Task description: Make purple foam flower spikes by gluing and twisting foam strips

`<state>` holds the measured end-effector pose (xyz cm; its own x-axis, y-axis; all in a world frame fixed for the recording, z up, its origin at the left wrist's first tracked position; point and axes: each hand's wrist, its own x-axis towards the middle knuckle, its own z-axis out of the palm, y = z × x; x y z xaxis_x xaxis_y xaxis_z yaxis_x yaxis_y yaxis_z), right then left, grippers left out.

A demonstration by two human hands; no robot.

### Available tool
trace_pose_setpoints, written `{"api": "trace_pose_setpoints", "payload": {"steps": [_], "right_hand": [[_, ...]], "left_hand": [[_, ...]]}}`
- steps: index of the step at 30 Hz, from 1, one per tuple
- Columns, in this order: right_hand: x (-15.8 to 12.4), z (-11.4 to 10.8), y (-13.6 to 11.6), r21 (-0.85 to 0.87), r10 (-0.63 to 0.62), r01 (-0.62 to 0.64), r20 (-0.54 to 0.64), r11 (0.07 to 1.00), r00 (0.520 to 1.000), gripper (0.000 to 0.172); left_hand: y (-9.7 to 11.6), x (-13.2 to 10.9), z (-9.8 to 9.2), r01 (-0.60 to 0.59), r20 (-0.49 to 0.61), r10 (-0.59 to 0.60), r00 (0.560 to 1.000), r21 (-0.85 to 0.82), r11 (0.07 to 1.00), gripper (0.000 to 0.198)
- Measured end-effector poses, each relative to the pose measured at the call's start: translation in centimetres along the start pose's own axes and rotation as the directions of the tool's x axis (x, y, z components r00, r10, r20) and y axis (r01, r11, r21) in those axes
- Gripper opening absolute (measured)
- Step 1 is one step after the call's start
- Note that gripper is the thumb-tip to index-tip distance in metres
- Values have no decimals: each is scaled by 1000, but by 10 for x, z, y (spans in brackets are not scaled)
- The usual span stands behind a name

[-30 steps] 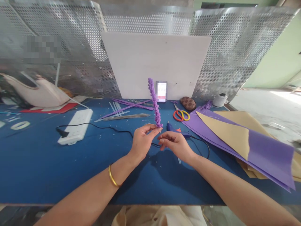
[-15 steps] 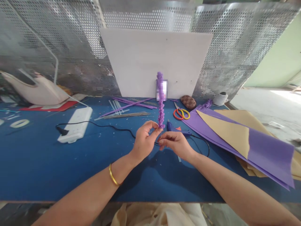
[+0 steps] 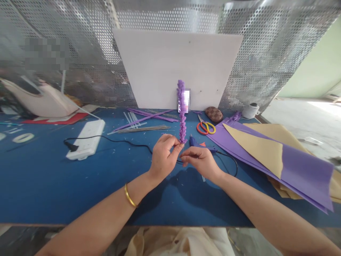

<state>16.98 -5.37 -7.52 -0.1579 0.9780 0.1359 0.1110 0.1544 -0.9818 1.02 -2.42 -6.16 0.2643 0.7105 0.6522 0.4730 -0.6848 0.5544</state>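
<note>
A tall purple artificial flower (image 3: 182, 126), which looks like lavender made of crimped strip, stands upright over the table. My left hand (image 3: 165, 153) pinches it at its bottom end between thumb and index finger. Just below and to the right, my right hand (image 3: 199, 160) has its thumb and fingertips closed around the thin stem, most of which the fingers hide. Right behind that hand lies a blue glue gun (image 3: 195, 143) with an orange trigger. Scissors (image 3: 203, 127) with red and yellow handles rest farther back.
Purple strips (image 3: 149, 116), glue sticks (image 3: 130, 120) and thin wires (image 3: 145, 129) lie at the back. A white power strip (image 3: 89, 137) feeds a black cord (image 3: 128, 143) crossing toward my hands. Purple sheets (image 3: 303, 163) and tan paper (image 3: 255, 145) cover the right side. A white board (image 3: 160, 67) stands behind.
The flower and both hands stay almost where they were. My right fingers have shifted very slightly beneath the flower, and the view has tilted a little.
</note>
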Motion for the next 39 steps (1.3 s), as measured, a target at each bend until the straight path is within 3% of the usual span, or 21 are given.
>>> {"api": "trace_pose_setpoints", "payload": {"steps": [6, 11, 15, 20, 23, 26, 27, 29, 30, 31, 39], "right_hand": [[0, -1, 1, -146, -84, 73, -78, 987, 993, 7], [0, -1, 2, -106, -56, 46, -91, 993, 994, 8], [0, 0, 3, -95, -43, 34, -89, 995, 995, 8], [3, -3, -1, 13, -18, 19, -116, 1000, 993, 12], [4, -7, -5, 148, 18, -4, -90, 989, 996, 17], [5, -10, -8, 260, 64, -56, -21, 964, 998, 20], [4, -10, -8, 295, 77, -75, 5, 953, 997, 21], [4, -11, -8, 354, 98, -112, 58, 929, 994, 22], [3, -11, -7, 373, 103, -125, 79, 920, 992, 22], [3, -11, -7, 385, 107, -136, 96, 913, 990, 21], [1, -7, -6, 379, 115, -174, 172, 909, 978, 21]], "left_hand": [[4, 0, 2, 45, -29, -43, 999, 42, 998, 34], [4, 0, 2, 60, -70, -60, 996, -10, 998, 42], [3, -1, 2, 109, -113, -117, 987, -74, 991, 25], [6, 0, -2, 197, -175, -227, 958, -171, 965, 12], [5, 1, -2, 249, -197, -311, 930, -285, 926, 34], [1, 1, 1, 308, -138, -394, 909, -414, 856, 53], [-1, 1, 3, 325, -115, -405, 907, -423, 846, 49], [-3, 1, 6, 344, -81, -416, 906, -434, 833, 17], [-3, 2, 7, 356, -64, -430, 901, -458, 814, 14], [-4, 2, 8, 375, -38, -452, 891, -497, 782, 26], [4, 6, 8, 568, 274, -592, 758, -723, 393, 20]]}}
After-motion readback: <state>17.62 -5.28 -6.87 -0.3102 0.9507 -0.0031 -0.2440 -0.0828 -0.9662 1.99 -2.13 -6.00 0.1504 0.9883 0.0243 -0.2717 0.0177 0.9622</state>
